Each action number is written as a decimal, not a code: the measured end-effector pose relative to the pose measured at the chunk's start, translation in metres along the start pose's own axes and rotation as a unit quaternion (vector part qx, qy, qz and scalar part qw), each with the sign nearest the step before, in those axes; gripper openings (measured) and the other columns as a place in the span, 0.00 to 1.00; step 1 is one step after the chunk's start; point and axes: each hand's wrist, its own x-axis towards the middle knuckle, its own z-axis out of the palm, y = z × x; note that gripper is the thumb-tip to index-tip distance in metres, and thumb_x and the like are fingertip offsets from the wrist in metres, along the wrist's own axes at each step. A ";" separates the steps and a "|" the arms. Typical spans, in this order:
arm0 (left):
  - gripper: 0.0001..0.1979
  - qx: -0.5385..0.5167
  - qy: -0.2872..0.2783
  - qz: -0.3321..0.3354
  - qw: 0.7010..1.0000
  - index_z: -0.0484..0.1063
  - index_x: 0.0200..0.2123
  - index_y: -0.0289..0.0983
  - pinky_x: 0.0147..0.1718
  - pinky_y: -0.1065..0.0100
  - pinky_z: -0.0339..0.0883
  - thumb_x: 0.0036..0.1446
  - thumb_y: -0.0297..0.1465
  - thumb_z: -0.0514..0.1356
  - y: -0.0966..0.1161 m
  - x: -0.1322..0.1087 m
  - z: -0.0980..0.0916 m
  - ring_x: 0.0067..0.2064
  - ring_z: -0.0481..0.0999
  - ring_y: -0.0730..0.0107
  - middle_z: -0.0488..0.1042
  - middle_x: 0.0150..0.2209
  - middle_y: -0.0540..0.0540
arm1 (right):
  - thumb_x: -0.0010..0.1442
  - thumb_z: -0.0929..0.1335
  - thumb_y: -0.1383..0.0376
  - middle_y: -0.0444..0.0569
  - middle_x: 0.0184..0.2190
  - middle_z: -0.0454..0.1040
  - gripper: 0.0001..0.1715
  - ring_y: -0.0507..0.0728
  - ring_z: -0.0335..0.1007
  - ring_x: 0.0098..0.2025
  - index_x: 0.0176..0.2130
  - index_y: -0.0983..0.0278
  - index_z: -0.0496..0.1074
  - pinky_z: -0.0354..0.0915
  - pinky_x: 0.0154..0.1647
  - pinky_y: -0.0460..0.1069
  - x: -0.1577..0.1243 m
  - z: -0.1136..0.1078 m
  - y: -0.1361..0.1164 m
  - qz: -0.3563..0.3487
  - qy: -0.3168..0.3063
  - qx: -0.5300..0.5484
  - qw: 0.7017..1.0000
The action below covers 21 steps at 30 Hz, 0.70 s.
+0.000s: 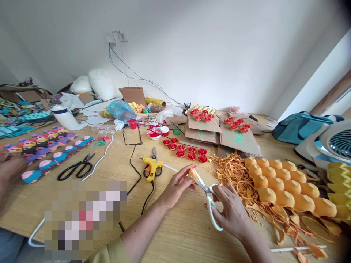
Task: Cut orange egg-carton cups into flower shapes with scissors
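Observation:
Between the thumb and fingers of my left hand (177, 187) is a small orange egg-carton cup (193, 174). My right hand (231, 208) grips the white handles of a pair of scissors (213, 215). Their blades reach to the cup's edge, close to my left fingertips. To the left of my hands lies a yellow glue gun (151, 168) with dark-handled scissors partly under it. Right of my right hand is a heap of orange carton scraps (230, 175), beside an orange egg tray (282, 182) with its cups facing up.
Red paper-like roses (191, 150) sit beyond my hands, with more on cardboard pieces (204, 135). Black scissors (75, 168) and painted carton strips (52, 160) lie left, near another person's hand (12, 168). A fan (331, 142) and teal bag (294, 129) stand right. A cord (133, 160) crosses the table.

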 end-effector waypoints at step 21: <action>0.23 0.111 0.040 0.061 0.991 0.68 0.52 0.38 0.44 0.71 0.70 0.52 0.32 0.67 -0.001 0.004 0.000 0.45 0.75 0.69 0.73 0.45 0.45 | 0.60 0.68 0.61 0.42 0.27 0.68 0.11 0.54 0.65 0.31 0.33 0.61 0.61 0.54 0.39 0.51 0.000 -0.006 0.004 0.012 0.030 -0.036 0.999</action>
